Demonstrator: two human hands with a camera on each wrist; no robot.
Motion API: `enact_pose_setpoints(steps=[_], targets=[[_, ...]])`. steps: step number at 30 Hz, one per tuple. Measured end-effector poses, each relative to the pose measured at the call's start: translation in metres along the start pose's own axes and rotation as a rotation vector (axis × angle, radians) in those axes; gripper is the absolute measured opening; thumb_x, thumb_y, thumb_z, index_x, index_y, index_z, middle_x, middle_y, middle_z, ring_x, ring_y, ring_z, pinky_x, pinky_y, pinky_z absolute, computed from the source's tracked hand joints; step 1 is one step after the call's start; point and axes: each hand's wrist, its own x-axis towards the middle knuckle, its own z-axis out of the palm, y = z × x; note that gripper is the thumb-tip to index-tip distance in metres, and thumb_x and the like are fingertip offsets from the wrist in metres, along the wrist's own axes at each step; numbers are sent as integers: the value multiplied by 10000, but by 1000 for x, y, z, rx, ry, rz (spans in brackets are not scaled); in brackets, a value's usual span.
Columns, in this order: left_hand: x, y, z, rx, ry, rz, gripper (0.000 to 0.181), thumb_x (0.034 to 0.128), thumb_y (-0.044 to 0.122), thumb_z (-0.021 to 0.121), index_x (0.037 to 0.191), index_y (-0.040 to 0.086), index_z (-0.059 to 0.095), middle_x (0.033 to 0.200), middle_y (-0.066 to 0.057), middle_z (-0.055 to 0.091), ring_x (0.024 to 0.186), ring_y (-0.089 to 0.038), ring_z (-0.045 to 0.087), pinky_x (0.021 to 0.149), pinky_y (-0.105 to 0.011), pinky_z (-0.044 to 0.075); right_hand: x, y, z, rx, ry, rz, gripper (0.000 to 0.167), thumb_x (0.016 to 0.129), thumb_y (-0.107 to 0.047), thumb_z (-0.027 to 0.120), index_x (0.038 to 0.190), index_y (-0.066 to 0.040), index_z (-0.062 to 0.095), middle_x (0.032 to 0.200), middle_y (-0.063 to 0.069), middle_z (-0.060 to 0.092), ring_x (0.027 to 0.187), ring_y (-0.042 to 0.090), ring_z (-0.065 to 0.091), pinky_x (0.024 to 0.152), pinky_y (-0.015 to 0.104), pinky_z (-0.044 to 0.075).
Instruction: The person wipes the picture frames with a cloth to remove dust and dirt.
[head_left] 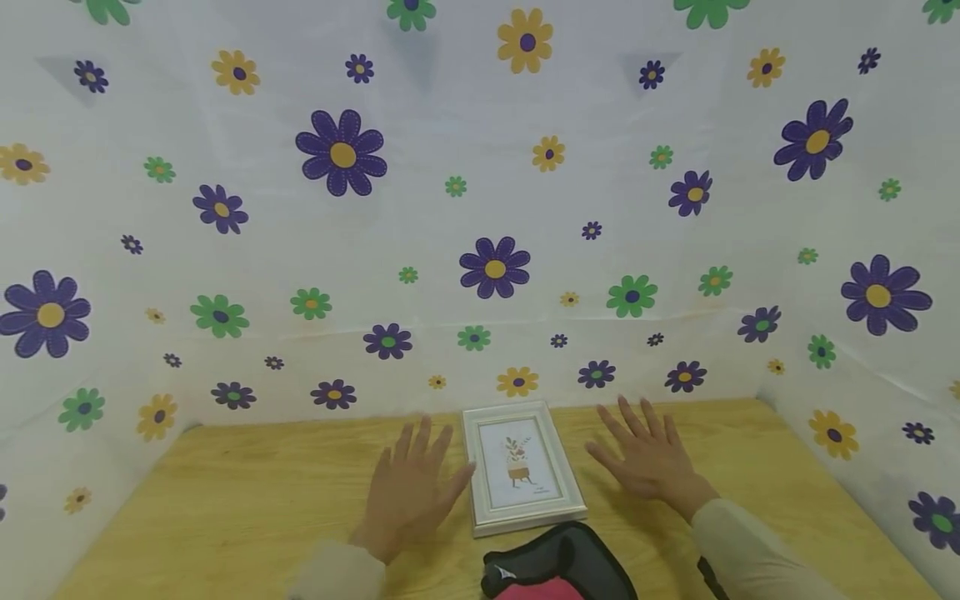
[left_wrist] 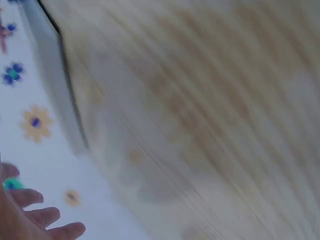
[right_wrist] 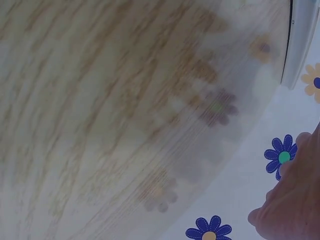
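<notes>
A white picture frame lies flat on the wooden table, showing a print of a plant in a brown pot on legs. To its left is my left hand, fingers spread, the thumb close to the frame's edge; whether it touches cannot be told. On the other side my right hand hovers apart from the frame with its fingers spread. Neither hand holds anything. In the left wrist view, fingertips show at the lower left; the right wrist view catches part of the right hand at its edge.
A black and pink item, only partly visible, sits at the bottom edge nearest me. Behind and beside the wooden table rises a white cloth printed with purple, yellow and green flowers.
</notes>
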Motion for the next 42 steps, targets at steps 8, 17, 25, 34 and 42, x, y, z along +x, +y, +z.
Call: enact_pose_setpoints(steps=[8,17,25,34,42], targets=[[-45,83,-19,55,130,402,598,969,531,429,1397,117,487,1328,-89,556,1173,-248,549,872,-397,508,-2,2,1,35,27,-13,689,979,-576,328,1499,-124,320,1554,195,162,1401,459,35,1092,620,-13],[-76,106,34,241,329,635,479,992,541,342,1184,252,673,1110,30,677,978,-126,643,671,-321,555,-6,0,-1,59,32,-13,661,995,-555,300,1496,-124,329,1554,188,166,1399,463,28,1090,627,21],[-74,116,30,307,0,523,568,964,630,282,1316,286,566,1228,17,616,1061,-198,602,740,-364,528,-6,0,6,95,40,-34,650,1004,-525,315,1481,-84,348,1537,223,194,1386,491,52,1078,644,66],[-65,121,34,381,-147,486,577,947,661,262,1327,334,547,1246,38,598,1037,-163,584,745,-332,489,-5,-2,7,83,11,-23,620,1017,-496,300,1494,-101,322,1544,204,182,1385,489,63,1082,642,67],[-68,118,42,387,-53,493,450,949,614,369,1285,394,572,1258,-46,589,1047,-207,578,793,-382,502,0,-6,11,94,0,-38,621,1025,-473,295,1490,-61,314,1539,204,197,1389,468,108,1083,639,83]])
